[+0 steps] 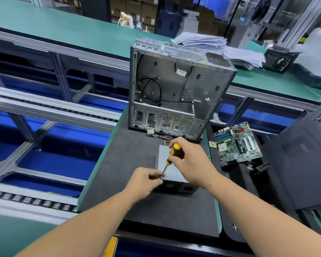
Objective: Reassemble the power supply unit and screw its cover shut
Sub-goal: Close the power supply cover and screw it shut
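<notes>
In the head view, below frame centre, the power supply unit (171, 171) lies on the dark mat (130, 156). A yellow-black screwdriver (171, 154) is gripped by the right hand (191, 162); a small screw (162, 176) appears pinched by the left hand (145, 182). Slipping off the smooth grey metal cover could be caused by the tilted shaft.

Screwdriver (171, 154) in right hand (190, 164): yellow and black handle, bare metal shaft. PSU (171, 172) under it: pale grey cover, black front. Mat (122, 164) beneath hands: dark grey, green edge. Beyond hands, case (174, 89): silver-grey metal, black cables. Right of hand, board (237, 143): green, blue and red parts.
</notes>
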